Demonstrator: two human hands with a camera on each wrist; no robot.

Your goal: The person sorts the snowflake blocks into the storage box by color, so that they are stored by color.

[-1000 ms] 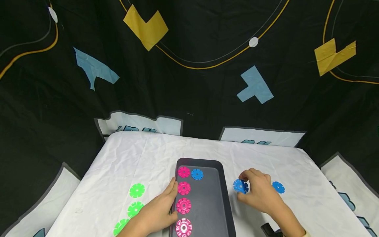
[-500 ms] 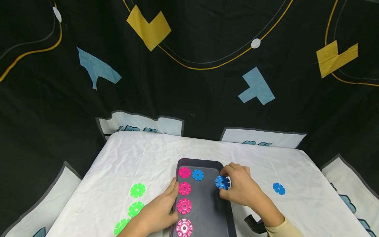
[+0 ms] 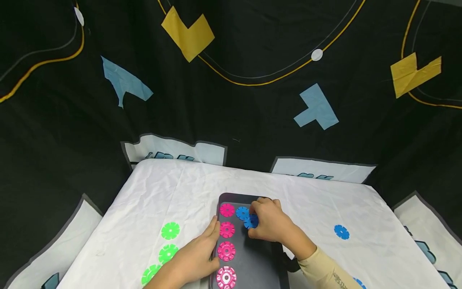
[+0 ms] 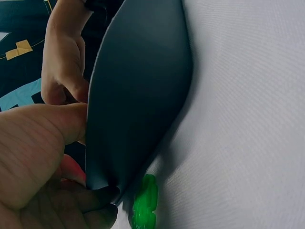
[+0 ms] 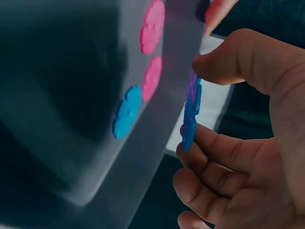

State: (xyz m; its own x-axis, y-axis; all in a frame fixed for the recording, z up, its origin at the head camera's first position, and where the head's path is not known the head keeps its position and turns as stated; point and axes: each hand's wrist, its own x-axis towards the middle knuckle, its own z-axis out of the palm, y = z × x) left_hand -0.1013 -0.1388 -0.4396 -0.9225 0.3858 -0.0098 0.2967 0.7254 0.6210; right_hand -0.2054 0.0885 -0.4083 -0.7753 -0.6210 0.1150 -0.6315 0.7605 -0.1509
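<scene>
A dark grey tray [image 3: 261,261] lies on the white cloth, with a left column of several pink notched discs [image 3: 226,251] and a blue disc [image 3: 242,212] at its far end. My left hand [image 3: 195,257] rests along the tray's left side, fingers extended against the wall and thumb at the rim. Over the far part of the tray, my right hand [image 3: 272,222] pinches another blue notched disc [image 5: 190,114] between thumb and fingertips. That held disc overlaps the lying blue one in the head view. Seen from the right wrist, it stands edge-on.
Green notched discs [image 3: 170,230] lie on the cloth left of the tray, partly behind my left forearm. To the right is a blue disc [image 3: 341,232], and another blue one [image 3: 359,283] peeks out by my right sleeve. A black curtain [image 3: 252,120] hangs behind the table.
My right hand has carried the blue disc leftward from over the cloth, across the tray's right rim, to beside the lying blue disc. My left hand has stayed at the tray's side.
</scene>
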